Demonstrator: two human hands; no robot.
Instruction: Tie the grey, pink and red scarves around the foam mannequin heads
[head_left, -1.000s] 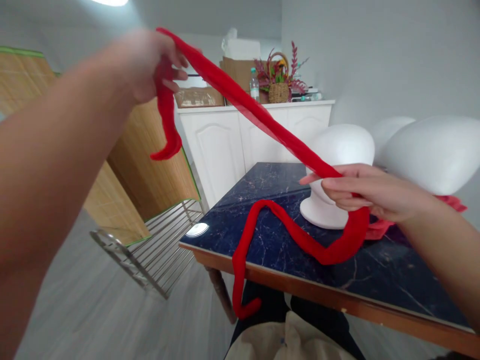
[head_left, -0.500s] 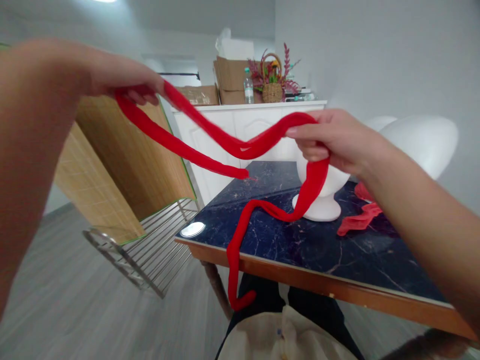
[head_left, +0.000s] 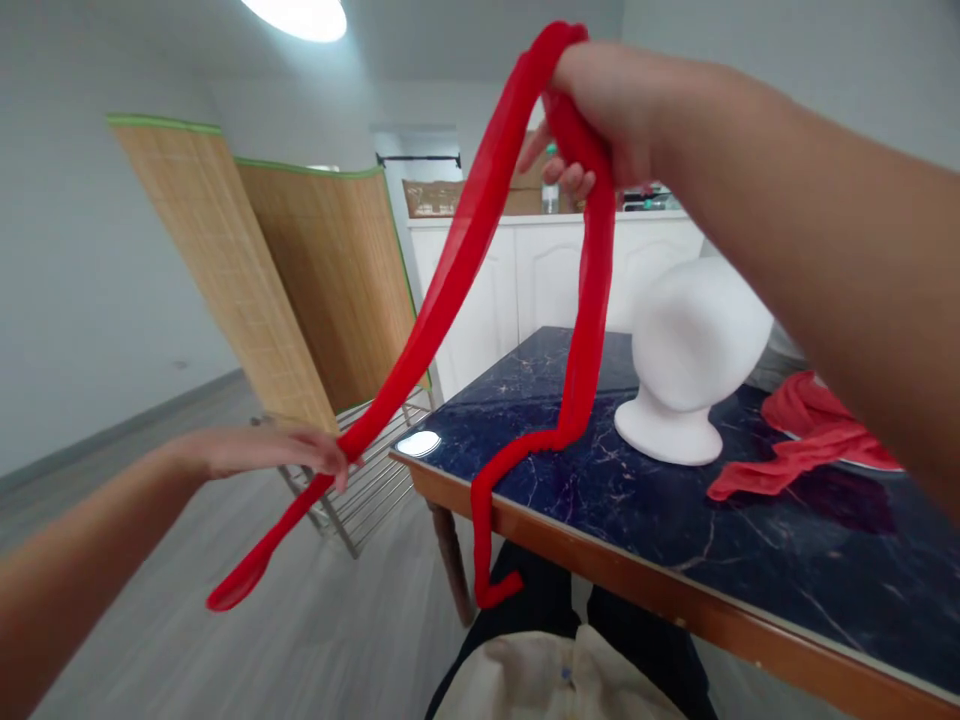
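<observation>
A long, narrow red scarf [head_left: 450, 290] stretches between my hands. My left hand [head_left: 300, 452], low on the left, closes its fingers around it near one end. That end hangs loose below the fingers, over the floor. Raised at upper centre, my right hand [head_left: 592, 130] grips the scarf, which loops over the back of the hand. From there the other length drops to the table [head_left: 540, 380], crosses its near edge and rests on my lap. A white foam mannequin head [head_left: 694, 345] stands upright on the table, below my right forearm.
A coral-red cloth [head_left: 806, 445] lies at the table's right. Bamboo screens [head_left: 322, 260] and a metal rack [head_left: 382, 480] stand on the left. Behind are a white cabinet [head_left: 487, 280], cardboard boxes [head_left: 431, 198] and a plastic bottle [head_left: 550, 190].
My left hand has moved down along the scarf, toward its end. My right hand has risen, with the scarf now looped over it. The view has shifted left.
</observation>
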